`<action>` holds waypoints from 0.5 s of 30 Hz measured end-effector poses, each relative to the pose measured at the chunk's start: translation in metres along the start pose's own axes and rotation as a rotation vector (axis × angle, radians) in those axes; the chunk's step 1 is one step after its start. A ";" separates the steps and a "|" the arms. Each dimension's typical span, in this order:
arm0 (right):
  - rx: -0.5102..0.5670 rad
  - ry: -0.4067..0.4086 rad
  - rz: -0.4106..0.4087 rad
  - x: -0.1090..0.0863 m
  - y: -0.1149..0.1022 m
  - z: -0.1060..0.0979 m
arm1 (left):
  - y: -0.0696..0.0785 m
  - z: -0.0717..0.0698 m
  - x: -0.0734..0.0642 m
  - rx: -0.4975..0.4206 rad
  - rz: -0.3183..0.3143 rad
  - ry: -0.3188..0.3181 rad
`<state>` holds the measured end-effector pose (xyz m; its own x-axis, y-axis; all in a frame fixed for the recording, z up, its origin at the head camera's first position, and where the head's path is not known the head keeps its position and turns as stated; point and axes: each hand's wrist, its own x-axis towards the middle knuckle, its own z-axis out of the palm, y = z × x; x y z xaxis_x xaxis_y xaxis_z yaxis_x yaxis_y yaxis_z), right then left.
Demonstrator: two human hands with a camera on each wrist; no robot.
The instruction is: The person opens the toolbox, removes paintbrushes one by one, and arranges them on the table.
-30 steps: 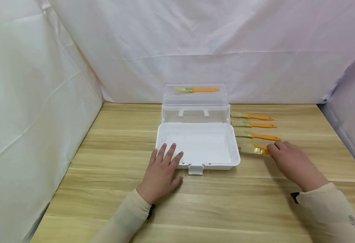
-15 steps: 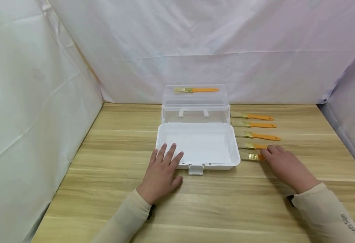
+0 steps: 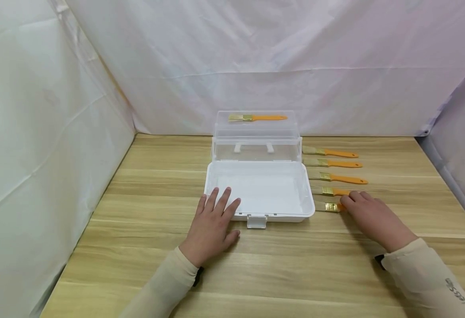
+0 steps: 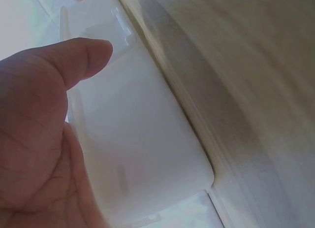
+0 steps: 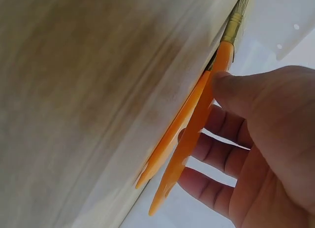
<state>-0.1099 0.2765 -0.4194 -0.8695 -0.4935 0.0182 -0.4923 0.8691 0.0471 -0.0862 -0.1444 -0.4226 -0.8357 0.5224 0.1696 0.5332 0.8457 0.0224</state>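
My right hand [image 3: 375,221] pinches the orange handle of a flat paintbrush [image 3: 331,207] between thumb and fingers, just right of the white plastic box [image 3: 310,190]. Its pale bristles point left at the box, and in the right wrist view the orange handle [image 5: 193,124] slants past the fingers, close over the table. Beside it lies another paintbrush [image 3: 328,191], its handle end partly hidden by the hand. My left hand [image 3: 210,227] rests with spread fingers over the box's front left corner; in the left wrist view the thumb [image 4: 93,55] lies by the front wall.
Farther back, three similar paintbrushes [image 3: 348,179] lie in a row with bristles to the left. One more brush [image 3: 268,118] shows at the raised clear lid [image 3: 256,130]. A latch [image 3: 256,221] hangs at the box front. White cloth walls [image 3: 256,44] enclose the wooden table.
My right hand has brought the held paintbrush forward and slightly left, down close to the table, uncovering the brush behind it. The left hand and the box have stayed put.
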 end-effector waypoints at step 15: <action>0.002 -0.028 0.033 -0.002 0.005 -0.003 | 0.001 -0.003 0.000 0.012 0.007 -0.003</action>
<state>-0.1102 0.2814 -0.4161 -0.8863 -0.4631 -0.0085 -0.4630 0.8852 0.0450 -0.0857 -0.1441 -0.4200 -0.8322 0.5288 0.1666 0.5376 0.8431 0.0093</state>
